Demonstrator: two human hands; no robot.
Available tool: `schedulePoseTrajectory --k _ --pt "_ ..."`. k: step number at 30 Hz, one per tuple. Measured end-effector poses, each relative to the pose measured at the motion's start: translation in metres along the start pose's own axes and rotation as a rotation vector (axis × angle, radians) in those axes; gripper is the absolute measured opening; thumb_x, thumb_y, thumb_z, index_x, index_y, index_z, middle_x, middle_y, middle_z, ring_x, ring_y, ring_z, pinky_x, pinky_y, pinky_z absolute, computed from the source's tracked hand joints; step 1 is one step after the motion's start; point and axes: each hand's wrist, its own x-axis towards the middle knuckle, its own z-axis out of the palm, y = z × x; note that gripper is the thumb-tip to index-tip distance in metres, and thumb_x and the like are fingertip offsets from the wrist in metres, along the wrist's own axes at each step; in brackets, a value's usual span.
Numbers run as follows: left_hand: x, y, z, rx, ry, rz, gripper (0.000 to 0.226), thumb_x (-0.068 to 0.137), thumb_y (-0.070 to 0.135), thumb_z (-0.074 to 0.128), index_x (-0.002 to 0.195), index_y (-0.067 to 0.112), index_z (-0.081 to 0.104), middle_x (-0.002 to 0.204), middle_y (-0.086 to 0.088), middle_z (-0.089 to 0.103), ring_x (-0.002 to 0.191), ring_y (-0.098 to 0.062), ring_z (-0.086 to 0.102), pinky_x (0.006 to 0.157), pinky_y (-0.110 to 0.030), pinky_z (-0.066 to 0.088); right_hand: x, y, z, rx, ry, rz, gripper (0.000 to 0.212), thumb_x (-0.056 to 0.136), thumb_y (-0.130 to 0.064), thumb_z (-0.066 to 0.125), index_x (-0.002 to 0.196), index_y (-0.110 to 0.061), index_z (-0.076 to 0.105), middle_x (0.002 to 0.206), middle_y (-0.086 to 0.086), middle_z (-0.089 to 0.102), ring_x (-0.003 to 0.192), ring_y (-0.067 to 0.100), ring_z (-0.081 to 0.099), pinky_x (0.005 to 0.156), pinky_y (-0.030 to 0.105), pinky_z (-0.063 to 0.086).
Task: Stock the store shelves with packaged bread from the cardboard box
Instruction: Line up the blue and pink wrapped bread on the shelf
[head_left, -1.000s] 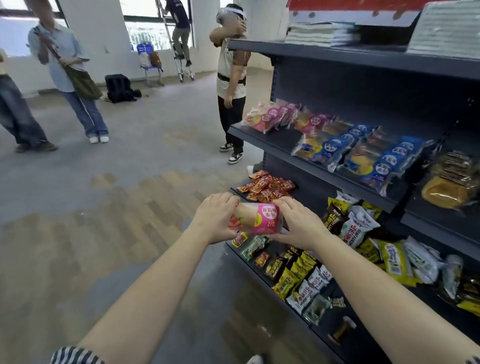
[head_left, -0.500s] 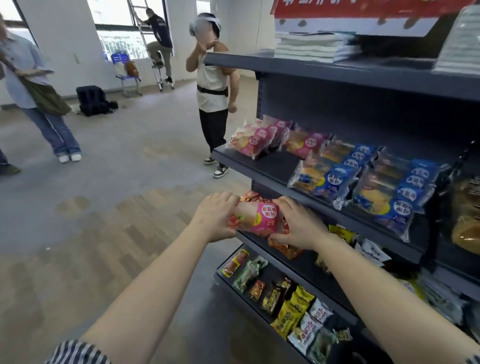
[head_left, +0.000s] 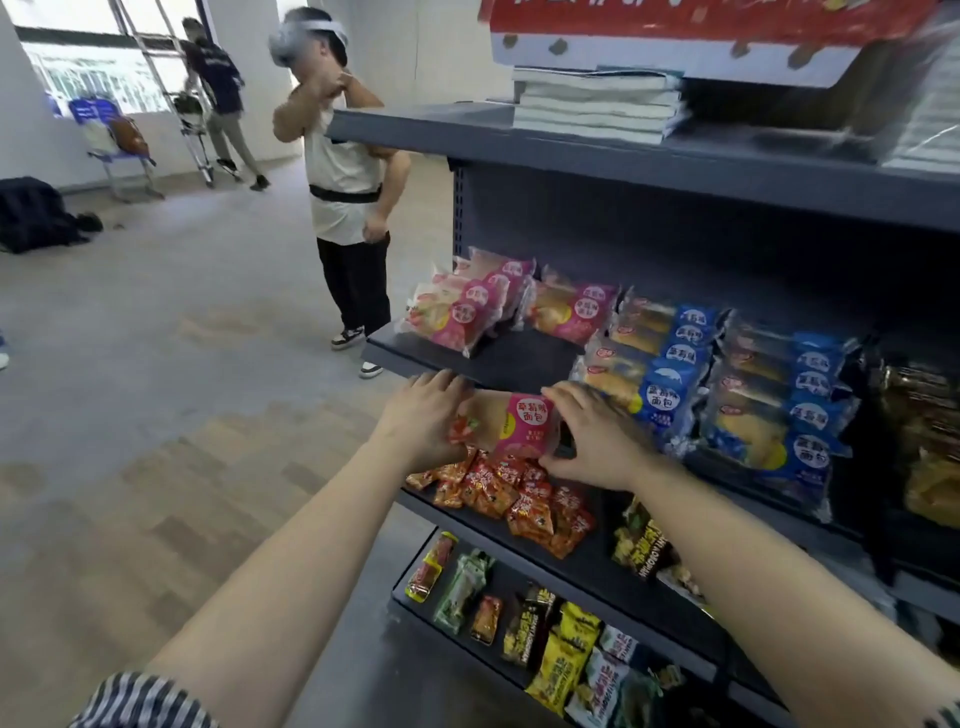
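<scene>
L hand (head_left: 426, 415) & R hand (head_left: 592, 436) grip one pink bread pkg (head_left: 511, 426) btw them, one at each end. L fingers (head_left: 436, 384) are curled over its left end, close together. R fingers (head_left: 576, 402) are curled over the right end, thumb under. Pkg is at the mid shelf (head_left: 400, 358) front edge. Above L fingertips: shelved pink pkgs (head_left: 467, 306). Right of R fingers: blue pkgs (head_left: 660, 384). Below the thumbs: red snack packs (head_left: 514, 493).
</scene>
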Motion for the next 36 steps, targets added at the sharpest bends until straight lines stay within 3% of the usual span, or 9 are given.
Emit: schedulePoseTrajectory --k 5,10,15,22,29,36 --pt "0.043 -0.024 0.001 -0.010 0.006 0.118 0.086 0.074 0.048 0.071 0.147 0.022 0.034 0.149 -0.004 0.040 0.139 -0.025 0.036 0.116 -0.035 0.024 0.023 0.000 -0.002 -0.044 0.027 0.134 0.093 0.080 -0.057 0.066 0.151 -0.018 0.021 0.153 0.000 0.025 0.142 0.019 0.025 0.115 0.033 0.025" --pt "0.078 -0.046 0.002 -0.043 0.028 0.269 0.076 0.079 0.049 0.071 0.141 0.018 0.040 0.140 -0.005 0.045 0.132 -0.026 0.041 0.110 -0.034 0.029 0.043 -0.004 -0.007 -0.085 0.039 0.265 0.098 0.078 -0.064 0.065 0.152 -0.018 0.021 0.156 0.000 0.026 0.144 0.019 0.024 0.115 0.035 0.024" --pt "0.098 -0.063 0.007 -0.119 0.034 0.391 0.083 0.071 0.053 0.073 0.139 0.016 0.044 0.135 -0.007 0.048 0.126 -0.028 0.047 0.107 -0.036 0.032 0.054 -0.014 -0.007 -0.128 0.055 0.368 0.094 0.079 -0.054 0.071 0.151 -0.018 0.023 0.156 0.000 0.026 0.144 0.019 0.022 0.116 0.033 0.019" --pt "0.121 -0.081 0.013 -0.174 0.064 0.448 0.079 0.073 0.054 0.070 0.137 0.016 0.046 0.132 -0.006 0.050 0.125 -0.027 0.045 0.107 -0.036 0.028 0.070 -0.020 -0.012 -0.139 0.033 0.418 0.098 0.076 -0.052 0.072 0.152 -0.015 0.022 0.157 0.002 0.024 0.143 0.021 0.026 0.115 0.031 0.022" --pt "0.137 -0.079 0.019 -0.144 0.061 0.501 0.073 0.076 0.032 0.072 0.141 0.012 0.045 0.137 -0.008 0.048 0.127 -0.028 0.044 0.109 -0.033 0.028 0.090 -0.019 -0.016 -0.179 -0.011 0.442 0.086 0.081 -0.045 0.070 0.150 -0.016 0.027 0.153 0.000 0.028 0.139 0.017 0.032 0.107 0.031 0.034" --pt "0.162 -0.068 0.016 -0.113 0.075 0.482 0.075 0.079 0.029 0.070 0.146 0.016 0.038 0.142 -0.004 0.044 0.130 -0.025 0.041 0.108 -0.032 0.028 0.111 -0.008 -0.022 -0.198 -0.019 0.437 0.084 0.079 -0.032 0.072 0.149 -0.013 0.028 0.150 0.003 0.032 0.134 0.022 0.040 0.103 0.032 0.038"
